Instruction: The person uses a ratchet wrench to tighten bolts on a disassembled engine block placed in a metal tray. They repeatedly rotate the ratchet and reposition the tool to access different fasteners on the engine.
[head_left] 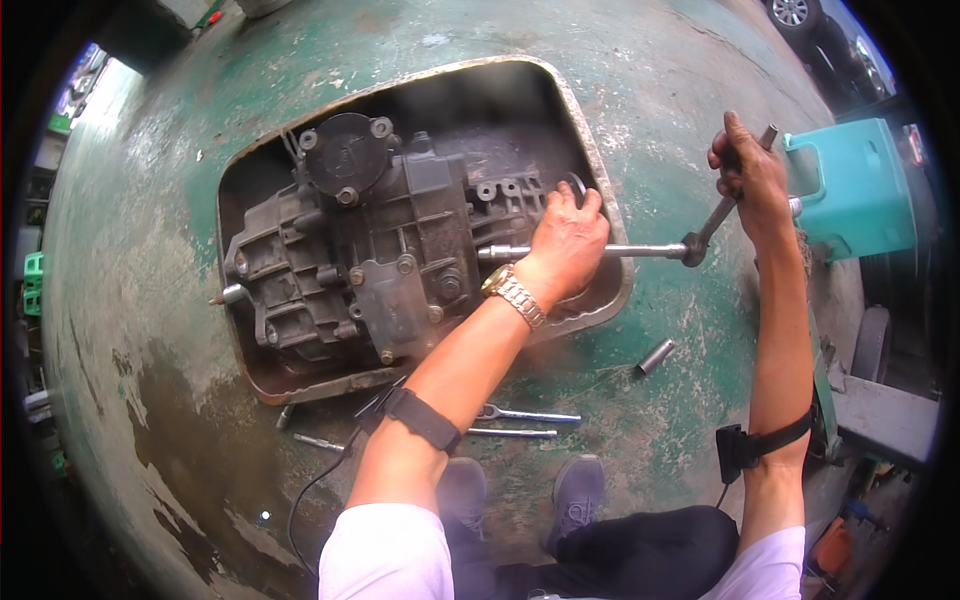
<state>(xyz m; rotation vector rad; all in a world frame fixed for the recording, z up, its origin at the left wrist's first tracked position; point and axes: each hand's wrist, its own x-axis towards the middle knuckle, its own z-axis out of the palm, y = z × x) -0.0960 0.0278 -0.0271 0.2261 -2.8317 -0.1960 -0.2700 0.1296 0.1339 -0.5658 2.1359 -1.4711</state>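
A dirty grey metal gearbox [345, 250] lies in a shallow rectangular metal pan [605, 170] on the floor. A long chrome extension bar [640, 251] with a socket on its left end meets the gearbox's right part. My left hand [570, 235] is closed over the bar's middle, its fingers bent down beyond it; thumb and fingertips are mostly hidden. At the bar's right end sits the head of a ratchet wrench [717, 217]. Wrapped round the wrench's handle, to the right of the pan, is my right hand [750, 175].
A loose chrome socket [656, 357] lies right of the pan. Near my feet are a ratchet [530, 415] and a chrome bar [510, 433]. A turquoise plastic stool [850, 190] stands beyond my right hand. Parked vehicles [835, 45] line the far right.
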